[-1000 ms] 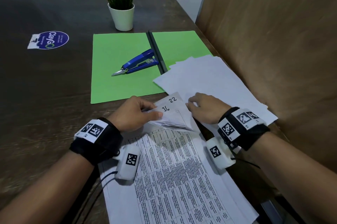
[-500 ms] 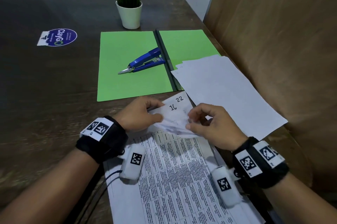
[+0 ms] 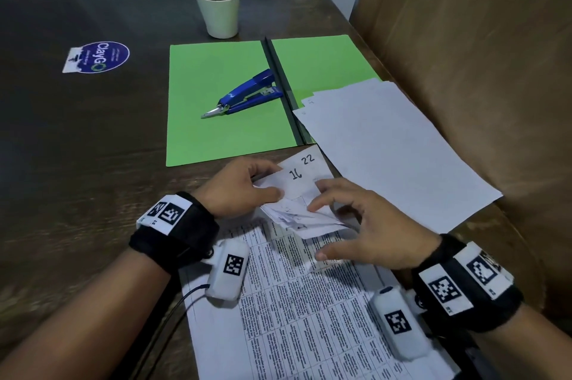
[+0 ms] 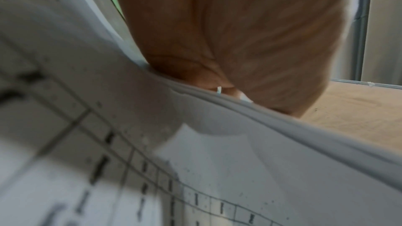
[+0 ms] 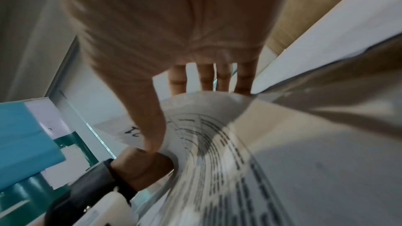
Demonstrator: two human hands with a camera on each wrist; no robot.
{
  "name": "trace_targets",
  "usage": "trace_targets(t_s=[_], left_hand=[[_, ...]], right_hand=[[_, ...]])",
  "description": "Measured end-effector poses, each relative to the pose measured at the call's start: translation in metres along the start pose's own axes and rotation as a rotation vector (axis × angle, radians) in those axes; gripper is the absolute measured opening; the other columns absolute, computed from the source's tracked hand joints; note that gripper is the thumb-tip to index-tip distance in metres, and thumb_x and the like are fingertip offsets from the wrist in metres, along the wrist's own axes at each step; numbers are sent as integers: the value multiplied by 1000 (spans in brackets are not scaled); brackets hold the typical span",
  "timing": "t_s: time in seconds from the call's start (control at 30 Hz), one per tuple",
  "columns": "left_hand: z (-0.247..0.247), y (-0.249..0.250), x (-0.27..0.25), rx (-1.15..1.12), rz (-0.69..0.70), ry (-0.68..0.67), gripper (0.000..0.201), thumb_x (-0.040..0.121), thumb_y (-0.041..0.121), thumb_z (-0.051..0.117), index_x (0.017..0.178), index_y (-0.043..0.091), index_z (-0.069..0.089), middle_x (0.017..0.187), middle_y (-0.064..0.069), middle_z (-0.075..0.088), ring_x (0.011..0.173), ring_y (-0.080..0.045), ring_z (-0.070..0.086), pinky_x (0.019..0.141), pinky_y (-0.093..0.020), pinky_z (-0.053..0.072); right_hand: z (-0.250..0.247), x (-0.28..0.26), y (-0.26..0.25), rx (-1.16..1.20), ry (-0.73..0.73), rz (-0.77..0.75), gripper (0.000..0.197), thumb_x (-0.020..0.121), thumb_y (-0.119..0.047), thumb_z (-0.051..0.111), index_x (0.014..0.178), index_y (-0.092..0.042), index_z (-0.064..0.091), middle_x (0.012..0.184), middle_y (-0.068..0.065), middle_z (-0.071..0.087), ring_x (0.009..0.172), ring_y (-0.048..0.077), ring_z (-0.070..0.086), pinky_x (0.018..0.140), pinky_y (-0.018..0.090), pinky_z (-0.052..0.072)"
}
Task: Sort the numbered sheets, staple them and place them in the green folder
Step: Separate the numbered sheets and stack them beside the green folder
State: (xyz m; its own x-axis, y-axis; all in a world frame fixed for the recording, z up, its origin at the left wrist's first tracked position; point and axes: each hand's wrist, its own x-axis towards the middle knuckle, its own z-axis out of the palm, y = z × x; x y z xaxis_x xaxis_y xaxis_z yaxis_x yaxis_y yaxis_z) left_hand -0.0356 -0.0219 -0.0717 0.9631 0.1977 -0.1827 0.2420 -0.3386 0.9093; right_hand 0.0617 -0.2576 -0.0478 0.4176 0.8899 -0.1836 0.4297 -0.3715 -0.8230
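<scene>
My right hand (image 3: 368, 224) has drawn back toward me, fingers now loose on the folded-over corners of the numbered sheets (image 3: 297, 302) that my left hand (image 3: 240, 186) still pinches, so sorting continues, with the stapler (image 3: 247, 94) and green folder (image 3: 216, 101) waiting beyond both hands.

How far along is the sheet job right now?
Sorting is under way. A loose pile of white sheets lies on the open green folder. The left hand pinches the fanned corners, marked 16 and 22, of the printed stack; the right hand leafs through them. The blue stapler lies untouched, so stapling and filing remain.
</scene>
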Motion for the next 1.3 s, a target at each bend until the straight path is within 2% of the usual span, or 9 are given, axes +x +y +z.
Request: trace_targets(t_s=[0.17, 0.37, 0.53, 0.67, 0.73, 0.83, 0.97, 1.13, 1.3], left_hand=[[-3, -2, 1, 33, 57, 84, 35, 73, 17, 80, 79, 24, 47, 87, -16, 66, 75, -26, 62, 68, -40, 51], [4, 5, 0, 8, 52, 66, 17, 90, 31, 71, 83, 15, 72, 79, 15, 72, 73, 0, 63, 69, -13, 47], [0, 3, 0, 41, -59, 55, 90, 79, 86, 36, 80, 1, 64, 91, 2, 62, 76, -11, 57, 83, -25, 44], [0, 10, -2, 12, -70, 5, 58, 84, 64, 42, 99, 19, 74, 129, 22, 53, 110, 9, 56, 101, -24, 35], [-1, 10, -4, 38, -73, 14, 39, 88, 58, 44, 88, 31, 72, 116, 20, 60, 94, 15, 57, 96, -17, 35], [-1, 3, -2, 53, -57, 14, 54, 93, 57, 47, 64, 12, 54, 75, -4, 45, 69, -15, 50, 72, -7, 40], [-1, 5, -2, 63, -49, 10, 59, 100, 47, 49, 79, -8, 52, 69, -8, 41, 53, -16, 33, 53, -14, 37], [1, 6, -2, 27, -55, 26, 46, 97, 49, 52, 87, 11, 76, 86, -6, 73, 71, -11, 61, 72, -19, 46], [3, 9, -3, 18, -44, 2, 48, 77, 63, 60, 96, 22, 78, 102, -1, 77, 99, -26, 70, 95, -43, 53]], right_hand=[[4, 7, 6, 28, 295, -97, 28, 66, -32, 89, 86, -28, 69, 99, -7, 57, 78, 18, 54, 67, 24, 42], [8, 8, 6, 212, 403, -69, 19, 75, -16, 86, 69, -13, 68, 68, 5, 65, 58, 9, 52, 56, 26, 43], [9, 14, 15, 313, 586, -15, 23, 74, -9, 86, 68, -12, 64, 62, -3, 61, 57, 6, 53, 57, 17, 44], [11, 16, 18, 323, 599, 35, 17, 77, -8, 84, 68, -6, 69, 65, -1, 62, 59, 5, 52, 58, 13, 43], [13, 17, 19, 298, 608, 28, 17, 79, -8, 82, 68, -5, 69, 67, 2, 59, 61, 5, 50, 60, 14, 42], [14, 17, 17, 206, 608, -33, 18, 80, -6, 81, 67, -11, 69, 77, 7, 57, 62, 4, 50, 60, 13, 40], [14, 13, 9, 184, 550, -143, 22, 80, 0, 78, 73, -19, 69, 85, 5, 62, 67, 1, 58, 63, 8, 42], [13, 6, 10, 162, 406, -210, 11, 78, 0, 80, 77, -10, 75, 85, 3, 67, 68, 5, 59, 65, 13, 41], [13, 2, -1, 337, 317, -76, 29, 80, -42, 77, 90, -14, 74, 80, 10, 75, 71, 25, 71, 62, 31, 55]])
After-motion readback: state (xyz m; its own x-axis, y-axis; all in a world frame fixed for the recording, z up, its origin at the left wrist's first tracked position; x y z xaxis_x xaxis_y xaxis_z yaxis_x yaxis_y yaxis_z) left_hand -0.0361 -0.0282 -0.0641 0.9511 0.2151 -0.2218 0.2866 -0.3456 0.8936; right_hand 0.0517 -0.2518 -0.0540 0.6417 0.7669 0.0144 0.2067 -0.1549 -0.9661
